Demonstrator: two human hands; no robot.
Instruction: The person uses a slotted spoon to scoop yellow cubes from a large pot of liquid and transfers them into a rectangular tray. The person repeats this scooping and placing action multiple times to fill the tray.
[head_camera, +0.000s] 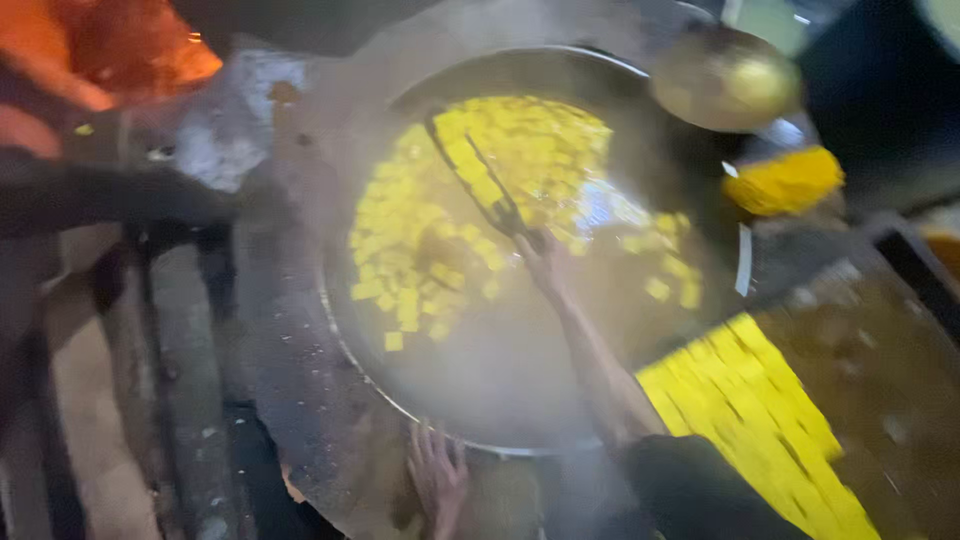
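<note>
Left hand (437, 478) rests fingers spread on the wok (420, 400) rim at six o'clock, while outstretched right hand (540, 255) grips a ladle (480, 185) among yellow cubes (420, 250)

The right hand (540, 250) grips a skimmer (480, 175) over yellow cubes (420, 250) in a steaming wok (500, 400).

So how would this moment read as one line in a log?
right hand: grips stirring tool | left hand: on pan rim | wide pan: steaming liquid, yellow cubes | tray of yellow pieces: beside pan
</note>
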